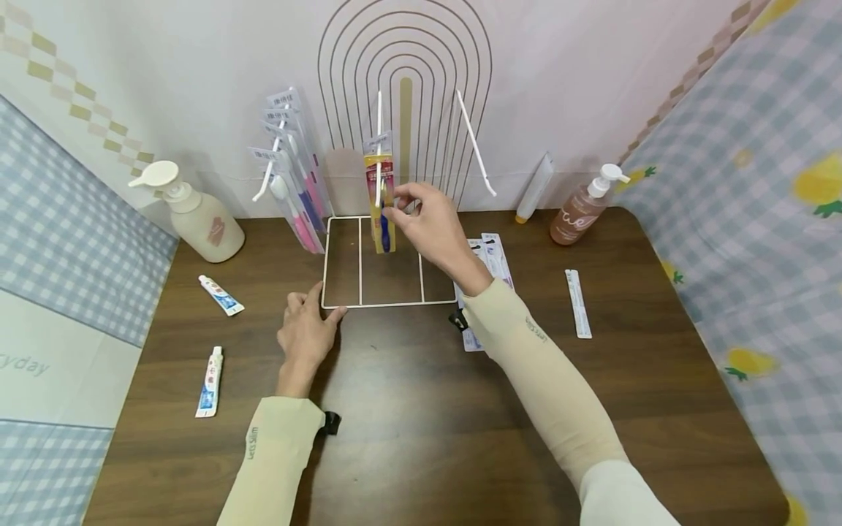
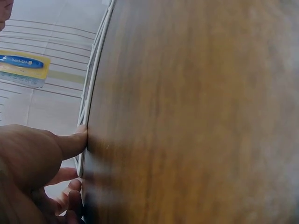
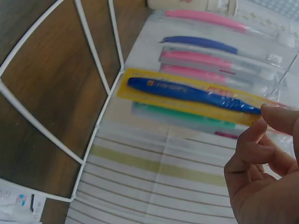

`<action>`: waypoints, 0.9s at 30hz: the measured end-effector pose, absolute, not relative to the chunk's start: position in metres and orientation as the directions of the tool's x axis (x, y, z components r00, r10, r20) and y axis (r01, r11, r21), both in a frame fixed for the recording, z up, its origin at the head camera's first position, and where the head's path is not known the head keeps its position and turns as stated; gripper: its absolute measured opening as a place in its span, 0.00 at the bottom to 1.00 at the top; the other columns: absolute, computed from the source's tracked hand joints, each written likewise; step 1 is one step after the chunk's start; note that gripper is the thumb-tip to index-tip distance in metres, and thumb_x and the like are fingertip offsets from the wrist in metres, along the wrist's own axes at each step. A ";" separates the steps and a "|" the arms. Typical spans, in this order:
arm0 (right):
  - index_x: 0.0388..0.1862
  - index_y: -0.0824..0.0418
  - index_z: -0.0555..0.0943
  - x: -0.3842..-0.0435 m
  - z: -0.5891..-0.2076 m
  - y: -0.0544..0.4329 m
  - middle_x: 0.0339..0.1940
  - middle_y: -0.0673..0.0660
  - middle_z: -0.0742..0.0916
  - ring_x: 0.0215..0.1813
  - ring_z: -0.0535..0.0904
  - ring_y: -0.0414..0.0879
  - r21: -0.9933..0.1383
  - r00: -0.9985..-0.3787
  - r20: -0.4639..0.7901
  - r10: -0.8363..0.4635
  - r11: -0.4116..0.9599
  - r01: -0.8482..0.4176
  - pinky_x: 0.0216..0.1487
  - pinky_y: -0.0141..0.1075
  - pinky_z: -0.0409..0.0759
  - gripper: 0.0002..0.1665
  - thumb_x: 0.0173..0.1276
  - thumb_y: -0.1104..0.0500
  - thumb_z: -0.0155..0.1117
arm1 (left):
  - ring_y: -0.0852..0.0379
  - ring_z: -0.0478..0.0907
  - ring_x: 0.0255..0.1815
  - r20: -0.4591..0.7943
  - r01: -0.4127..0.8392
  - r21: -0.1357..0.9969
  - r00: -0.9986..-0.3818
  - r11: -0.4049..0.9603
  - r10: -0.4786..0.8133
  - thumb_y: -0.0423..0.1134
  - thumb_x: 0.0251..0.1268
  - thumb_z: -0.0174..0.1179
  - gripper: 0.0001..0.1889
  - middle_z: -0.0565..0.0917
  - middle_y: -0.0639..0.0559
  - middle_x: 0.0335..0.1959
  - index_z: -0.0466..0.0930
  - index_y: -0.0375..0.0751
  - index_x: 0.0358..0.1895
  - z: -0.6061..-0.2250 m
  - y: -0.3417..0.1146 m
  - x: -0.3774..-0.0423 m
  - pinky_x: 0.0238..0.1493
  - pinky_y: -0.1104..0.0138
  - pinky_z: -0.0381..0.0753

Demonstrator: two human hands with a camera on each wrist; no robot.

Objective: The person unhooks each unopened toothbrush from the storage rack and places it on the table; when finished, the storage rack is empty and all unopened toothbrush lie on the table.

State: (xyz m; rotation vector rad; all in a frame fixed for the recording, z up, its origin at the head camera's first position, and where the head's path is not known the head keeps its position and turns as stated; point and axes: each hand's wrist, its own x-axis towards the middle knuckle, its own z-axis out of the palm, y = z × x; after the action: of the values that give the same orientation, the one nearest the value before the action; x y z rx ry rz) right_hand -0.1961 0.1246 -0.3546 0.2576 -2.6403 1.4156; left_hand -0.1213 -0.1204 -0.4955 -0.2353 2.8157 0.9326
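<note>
My right hand (image 1: pixel 430 223) pinches the edge of a packaged toothbrush (image 3: pixel 196 95) between thumb and index finger. Its card is yellow and red, with a blue handle showing through clear plastic. The pack hangs upright at the middle prong (image 1: pixel 378 109) of a white wire display rack (image 1: pixel 388 305). In the right wrist view, a green-handled toothbrush pack (image 3: pixel 182 114) shows behind it. My left hand (image 1: pixel 305 329) holds the rack's front left corner, thumb (image 2: pixel 74 142) against the front wire and index finger along the side.
Several packaged toothbrushes (image 1: pixel 299 183) hang on the left prong; the right prong (image 1: pixel 475 142) is bare. Toothpaste tubes (image 1: pixel 220 294) lie left, pump bottles (image 1: pixel 205 223) (image 1: pixel 582 212) stand at both back sides. White packs (image 1: pixel 490 256) lie beneath my right forearm, another slim pack (image 1: pixel 578 303) farther right.
</note>
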 end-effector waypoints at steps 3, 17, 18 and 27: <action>0.56 0.68 0.92 -0.197 -0.351 0.120 0.51 0.61 0.90 0.43 0.80 0.49 -0.799 -0.974 0.209 -0.090 0.559 -0.223 0.44 0.30 0.75 0.12 0.82 0.61 0.76 | 0.28 0.75 0.76 -0.203 -0.201 0.579 -0.974 0.790 -0.100 0.56 0.87 0.65 0.40 0.69 0.33 0.77 0.62 0.49 0.92 -0.496 -0.121 -0.121 0.63 0.28 0.79; 0.51 0.69 0.91 -0.195 -0.343 0.131 0.48 0.63 0.92 0.40 0.82 0.44 -0.875 -0.973 0.231 -0.013 0.434 -0.214 0.39 0.28 0.78 0.09 0.84 0.62 0.73 | 0.28 0.74 0.75 -0.213 -0.207 0.588 -0.972 0.782 -0.098 0.54 0.88 0.65 0.39 0.69 0.32 0.77 0.62 0.48 0.93 -0.494 -0.121 -0.121 0.64 0.29 0.78; 0.51 0.70 0.91 -0.195 -0.344 0.134 0.48 0.64 0.92 0.39 0.82 0.44 -0.881 -0.973 0.229 -0.012 0.423 -0.212 0.38 0.28 0.78 0.10 0.84 0.62 0.72 | 0.28 0.74 0.75 -0.210 -0.209 0.591 -0.972 0.779 -0.101 0.54 0.88 0.65 0.39 0.69 0.32 0.77 0.62 0.49 0.92 -0.494 -0.121 -0.121 0.64 0.29 0.78; 0.51 0.71 0.86 -0.188 -0.371 0.158 0.48 0.67 0.89 0.25 0.79 0.37 -0.914 -0.987 0.162 -0.018 0.373 -0.157 0.31 0.29 0.75 0.08 0.88 0.64 0.66 | 0.28 0.74 0.73 -0.200 -0.204 0.592 -0.974 0.780 -0.103 0.54 0.87 0.65 0.39 0.70 0.32 0.76 0.63 0.49 0.92 -0.495 -0.121 -0.121 0.63 0.29 0.79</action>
State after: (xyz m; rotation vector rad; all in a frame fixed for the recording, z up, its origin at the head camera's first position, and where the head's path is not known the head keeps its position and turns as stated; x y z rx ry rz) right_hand -0.1879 0.1584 -0.3706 0.1595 -2.4973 1.6846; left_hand -0.1206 -0.1205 -0.4950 -0.2439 2.8137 0.9634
